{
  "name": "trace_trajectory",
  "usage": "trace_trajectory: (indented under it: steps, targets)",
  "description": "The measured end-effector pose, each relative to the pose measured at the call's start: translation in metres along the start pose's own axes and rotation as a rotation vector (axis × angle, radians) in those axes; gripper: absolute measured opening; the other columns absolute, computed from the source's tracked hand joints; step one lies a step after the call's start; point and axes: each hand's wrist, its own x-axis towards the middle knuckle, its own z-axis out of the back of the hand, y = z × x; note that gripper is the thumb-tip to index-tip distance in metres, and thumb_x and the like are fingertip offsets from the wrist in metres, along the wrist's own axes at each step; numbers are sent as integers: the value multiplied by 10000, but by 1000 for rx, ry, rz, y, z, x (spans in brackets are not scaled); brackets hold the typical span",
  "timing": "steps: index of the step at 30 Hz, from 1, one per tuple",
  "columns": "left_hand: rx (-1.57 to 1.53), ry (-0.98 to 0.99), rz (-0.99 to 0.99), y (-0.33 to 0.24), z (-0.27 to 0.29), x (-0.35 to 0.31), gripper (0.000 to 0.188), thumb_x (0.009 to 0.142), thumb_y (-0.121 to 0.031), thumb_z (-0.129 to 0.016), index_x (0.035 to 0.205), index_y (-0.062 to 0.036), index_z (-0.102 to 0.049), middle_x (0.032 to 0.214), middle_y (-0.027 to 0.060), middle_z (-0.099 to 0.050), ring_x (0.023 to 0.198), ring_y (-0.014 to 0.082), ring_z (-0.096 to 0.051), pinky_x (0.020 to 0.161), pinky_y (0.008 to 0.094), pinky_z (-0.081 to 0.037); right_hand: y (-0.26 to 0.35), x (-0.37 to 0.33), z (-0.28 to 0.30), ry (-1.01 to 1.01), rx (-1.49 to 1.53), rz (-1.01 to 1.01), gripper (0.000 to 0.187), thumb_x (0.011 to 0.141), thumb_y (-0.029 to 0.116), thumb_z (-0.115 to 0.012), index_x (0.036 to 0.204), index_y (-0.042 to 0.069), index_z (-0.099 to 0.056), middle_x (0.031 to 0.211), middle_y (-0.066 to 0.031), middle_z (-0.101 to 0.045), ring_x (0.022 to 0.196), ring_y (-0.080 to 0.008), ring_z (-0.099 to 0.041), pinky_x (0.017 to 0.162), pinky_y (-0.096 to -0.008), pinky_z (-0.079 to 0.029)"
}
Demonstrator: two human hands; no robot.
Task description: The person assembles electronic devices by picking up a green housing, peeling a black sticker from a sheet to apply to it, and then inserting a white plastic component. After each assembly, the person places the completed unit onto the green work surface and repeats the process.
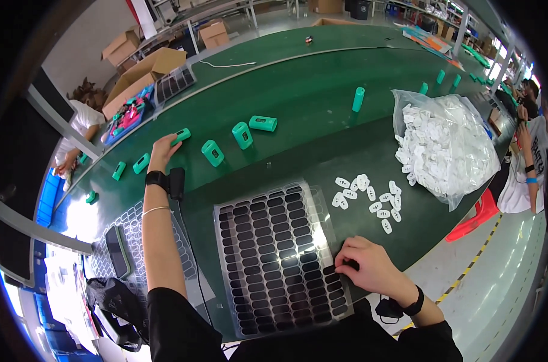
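Note:
My left hand (163,149) reaches far left, its fingers closed on a small green device (182,135) at the table's middle. Other green devices with dark display windows stand or lie close by, such as an upright one (213,153) and one on its side (263,123). In front of me lies a clear sheet of black oval stickers (274,259) in rows. At its right edge my right hand (370,264) pinches with thumb and forefinger on a black sticker (330,270); the fingertips partly hide it.
Loose white oval pieces (379,206) lie right of the sheet, beside a clear bag full of them (443,145). A phone (118,251) rests on another clear sheet at left. More green devices (358,99) stand farther off. Co-workers sit at both sides.

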Motion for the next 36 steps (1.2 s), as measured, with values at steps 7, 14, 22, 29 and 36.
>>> trace_trajectory:
  steps: [7, 14, 22, 29, 36]
  targets:
    - [1035, -98, -323, -44, -10, -44, 643, 760, -466, -678, 1208, -29, -531, 1008, 229, -618, 922, 347, -611, 821, 389, -499, 20, -2, 1, -13, -34, 5, 263, 631, 91, -767, 838, 53, -609, 771, -46, -558, 737, -213, -574, 632, -308, -474]
    - [659, 480, -347, -33, -85, -145, 692, 793, -360, -684, 1319, -49, -360, 1136, 149, -566, 1019, 223, -562, 857, 328, -461, 5, 16, 8, 138, 38, -75, 241, 589, 44, -771, 747, 43, -589, 645, -40, -484, 632, -186, -462, 554, -304, -374]
    - [569, 315, -350, 6, -61, -102, 465, 749, 83, -613, 1163, -36, -437, 1045, 102, -634, 967, 161, -601, 789, 266, -491, 19, 2, -5, -39, -28, 6, 287, 662, 89, -762, 910, 65, -618, 822, -51, -560, 731, -193, -566, 614, -282, -476]
    - [288, 629, -203, -63, -86, -248, 379, 761, 10, -581, 1135, -34, -532, 1054, 61, -609, 1006, 133, -555, 855, 282, -459, 9, -5, 9, 140, -6, -31, 219, 722, 170, -721, 834, 85, -552, 813, -32, -569, 792, -211, -559, 655, -329, -459]
    - [509, 1082, 172, -46, -87, -360, 315, 843, -6, -572, 1156, -32, -549, 1098, 67, -602, 1051, 146, -560, 907, 294, -453, -7, 10, 7, 320, 10, 62, 149, 767, 144, -667, 793, 69, -542, 747, -55, -559, 799, -241, -559, 674, -353, -435]
